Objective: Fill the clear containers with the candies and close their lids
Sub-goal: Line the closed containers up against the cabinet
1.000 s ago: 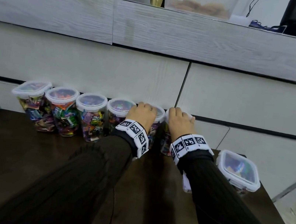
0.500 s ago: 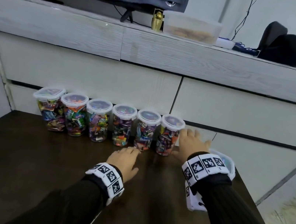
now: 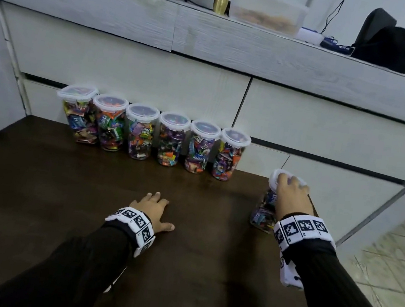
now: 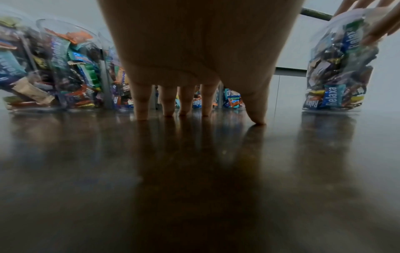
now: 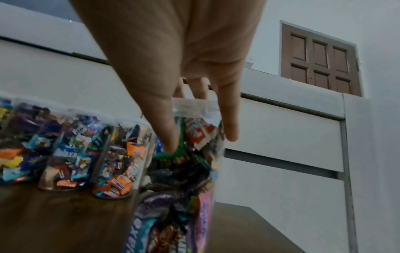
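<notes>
Dark wood table [image 3: 30, 192]: six lidded candy-filled containers [image 3: 171, 139] in row at 12 o'clock; seventh container [image 3: 262, 210] at 3 o'clock, right hand [image 3: 292, 197] clamped over its lid [image 3: 276, 177]; left hand [image 3: 154, 209] flat, fingers spread, holding nothing

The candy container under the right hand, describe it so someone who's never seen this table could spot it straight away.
On the dark wooden table, six lidded candy containers line the back edge against the white drawers. The seventh container stands alone near the table's right edge, closer to the person, with the right hand gripping its lid from above.
</notes>
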{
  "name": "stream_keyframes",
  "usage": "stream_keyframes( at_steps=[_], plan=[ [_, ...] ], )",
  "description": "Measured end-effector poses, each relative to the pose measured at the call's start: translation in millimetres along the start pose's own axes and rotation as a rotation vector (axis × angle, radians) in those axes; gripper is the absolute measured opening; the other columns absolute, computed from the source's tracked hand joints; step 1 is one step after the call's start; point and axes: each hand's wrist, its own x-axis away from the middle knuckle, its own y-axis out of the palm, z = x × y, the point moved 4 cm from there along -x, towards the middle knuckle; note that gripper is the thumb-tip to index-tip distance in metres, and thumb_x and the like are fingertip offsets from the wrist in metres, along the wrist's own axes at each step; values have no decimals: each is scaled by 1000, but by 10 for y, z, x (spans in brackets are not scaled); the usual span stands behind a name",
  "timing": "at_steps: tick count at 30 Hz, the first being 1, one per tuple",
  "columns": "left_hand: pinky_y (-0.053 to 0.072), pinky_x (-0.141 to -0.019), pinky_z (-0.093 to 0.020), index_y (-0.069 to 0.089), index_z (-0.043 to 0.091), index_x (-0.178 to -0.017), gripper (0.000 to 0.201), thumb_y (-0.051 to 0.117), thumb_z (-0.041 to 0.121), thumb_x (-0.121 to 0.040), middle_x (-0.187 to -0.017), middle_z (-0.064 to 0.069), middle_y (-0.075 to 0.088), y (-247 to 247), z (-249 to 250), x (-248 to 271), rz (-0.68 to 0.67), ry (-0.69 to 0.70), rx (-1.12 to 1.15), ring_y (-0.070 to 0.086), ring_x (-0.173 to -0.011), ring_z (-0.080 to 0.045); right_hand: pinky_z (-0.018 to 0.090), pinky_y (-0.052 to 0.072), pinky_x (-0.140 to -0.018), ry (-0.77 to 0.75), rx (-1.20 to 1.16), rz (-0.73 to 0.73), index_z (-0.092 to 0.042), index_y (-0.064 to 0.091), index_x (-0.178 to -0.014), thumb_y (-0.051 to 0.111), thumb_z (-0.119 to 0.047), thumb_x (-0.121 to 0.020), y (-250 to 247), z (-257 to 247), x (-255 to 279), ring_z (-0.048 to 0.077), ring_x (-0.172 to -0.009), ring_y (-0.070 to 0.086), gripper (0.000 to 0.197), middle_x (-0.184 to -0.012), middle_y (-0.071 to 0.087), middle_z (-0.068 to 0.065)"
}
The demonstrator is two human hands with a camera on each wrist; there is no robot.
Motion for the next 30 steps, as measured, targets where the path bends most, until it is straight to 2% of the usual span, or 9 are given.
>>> stream_keyframes(
  at_steps=[3, 7, 11, 17, 21, 23, 25, 27, 30],
  plan=[
    [25, -116, -50, 17, 27, -153, 85, 53, 65, -86, -163, -2, 6, -12, 1, 17, 23, 3, -28, 9, -149, -25, 42, 48, -91, -35, -24, 24, -10, 28, -135, 67, -2, -79, 3, -31, -86, 39, -124, 39, 68, -139, 36, 17],
    [25, -115, -51, 21, 27, -152, 85, 55, 67, -84, -162, -2, 11, -42, 3, -13, 28, 6, -52, 15, -147, -27, 44, 47, -92, -88, -51, 50, -10, 31, -135, 67, -4, -81, 41, -162, -366, 40, -125, 38, 65, -139, 36, 17],
    [24, -115, -52, 21, 28, -151, 86, 55, 68, -84, -162, -3, 11, -20, -3, -50, 23, 6, -60, 14, -147, -28, 46, 47, -90, -110, -84, 112, -9, 35, -132, 56, -2, -87, 79, -338, -690, 42, -123, 37, 50, -137, 38, 20],
    [28, -111, -51, 28, 30, -147, 85, 59, 71, -79, -157, -2, 22, -47, -30, -68, 48, 11, -65, 24, -142, -27, 57, 42, -93, -55, -66, 133, -4, 32, -135, 40, 3, -93, 159, -519, -1146, 52, -128, 29, 43, -138, 33, 27],
    [29, -110, -51, 27, 30, -148, 84, 58, 69, -80, -158, -1, 20, -6, -16, -94, 70, 7, -71, 23, -143, -27, 59, 41, -91, -28, -49, 108, -5, 31, -136, 37, 5, -93, 209, -495, -1386, 51, -132, 22, 45, -142, 29, 25],
    [28, -111, -52, 26, 30, -148, 85, 58, 69, -80, -159, -2, 19, -9, -10, -96, 71, 11, -69, 21, -144, -27, 60, 37, -96, -44, -54, 101, -4, 27, -139, 38, 5, -92, 227, -477, -1478, 51, -134, 18, 49, -145, 25, 24],
    [28, -111, -52, 27, 29, -148, 85, 59, 69, -80, -159, -3, 19, -11, -10, -92, 68, 14, -72, 22, -143, -28, 61, 23, -108, -103, -13, 87, -2, 19, -144, 39, 1, -93, 256, -483, -1561, 48, -137, 17, 55, -147, 21, 24],
    [28, -111, -52, 27, 28, -147, 84, 59, 68, -80, -158, -3, 20, -21, -8, -80, 71, 15, -75, 22, -143, -28, 59, 11, -113, -160, 35, 103, 0, 15, -145, 40, 0, -92, 286, -481, -1631, 42, -138, 19, 58, -148, 20, 24],
    [27, -111, -53, 26, 28, -148, 84, 58, 68, -81, -159, -4, 18, -23, 4, -80, 67, 17, -75, 21, -144, -28, 59, 20, -111, -162, -13, 88, -5, 16, -146, 40, 0, -93, 308, -414, -1639, 41, -141, 14, 59, -152, 17, 17]
  ],
)
